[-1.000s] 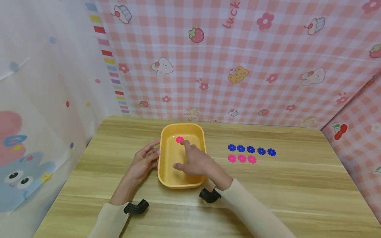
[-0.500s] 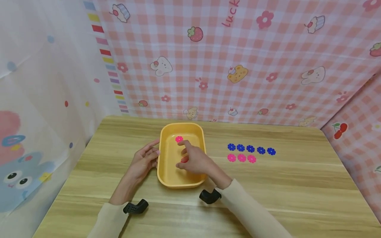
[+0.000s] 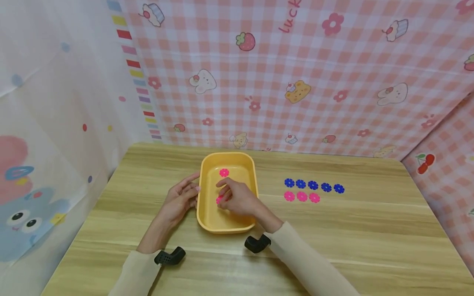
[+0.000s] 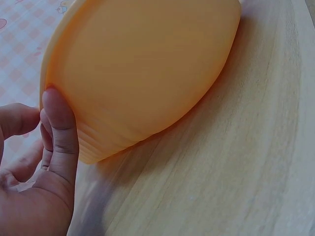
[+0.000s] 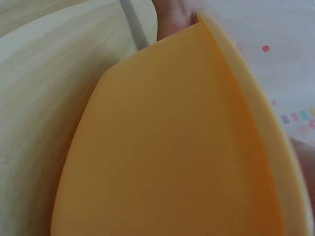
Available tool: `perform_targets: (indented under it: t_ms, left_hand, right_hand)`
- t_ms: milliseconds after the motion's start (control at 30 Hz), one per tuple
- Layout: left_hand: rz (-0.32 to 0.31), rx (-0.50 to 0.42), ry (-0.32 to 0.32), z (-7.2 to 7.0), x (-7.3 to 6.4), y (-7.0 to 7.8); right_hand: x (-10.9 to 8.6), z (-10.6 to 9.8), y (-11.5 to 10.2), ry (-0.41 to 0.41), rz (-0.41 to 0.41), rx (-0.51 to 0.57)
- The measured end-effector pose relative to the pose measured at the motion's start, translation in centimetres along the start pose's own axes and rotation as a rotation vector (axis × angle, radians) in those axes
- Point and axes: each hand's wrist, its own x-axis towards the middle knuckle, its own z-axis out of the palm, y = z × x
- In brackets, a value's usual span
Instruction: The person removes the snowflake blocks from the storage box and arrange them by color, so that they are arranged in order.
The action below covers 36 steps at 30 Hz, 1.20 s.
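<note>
In the head view a yellow tray [image 3: 206, 224] stands on the table, one pink flower-shaped disc [image 3: 224, 172] lying near its far end. My right hand [image 3: 240, 200] is over the tray, thumb and fingers pinching a second pink flower-shaped disc [image 3: 219, 200], partly hidden by the fingers. My left hand [image 3: 179, 200] rests against the tray's left side, its fingers fairly straight. The left wrist view shows the thumb [image 4: 60, 110] against the outer wall near the rim. The tray's wall [image 5: 157, 137] hides the right hand's fingertips in the right wrist view.
Right of the tray, a row of several blue flower-shaped discs [image 3: 312, 185] lies on the wooden table [image 3: 370, 230]. Three pink discs [image 3: 301, 196] lie in front of that row. A pink checked cloth [image 3: 274, 61] hangs behind the table.
My right hand's spread fingers have drawn together on a pink disc that was hidden, then partly visible beneath the hand. The left hand and tray have stayed in place.
</note>
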Motion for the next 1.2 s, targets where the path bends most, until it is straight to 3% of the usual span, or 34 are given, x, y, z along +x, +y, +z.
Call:
perform_targets:
  t_ms: [333,667,900,1200]
  left_hand:
    - [-0.004,0.006,0.002,0.1,0.2,-0.1]
    - [-0.003,0.005,0.004,0.0,0.1,-0.1]
    - [-0.004,-0.004,0.007,0.0,-0.1,0.0]
    - [-0.003,-0.009,0.004,0.2,-0.1,0.1]
  right_hand:
    - [0.9,0.3,0.5,0.043,0.104,-0.142]
    - [0.9,0.6,0.5,0.033,0.076,-0.182]
    - [0.7,0.7,0.4,0.055,0.008,-0.228]
    - [0.2,0.3,0.1,0.066,-0.014,-0.205]
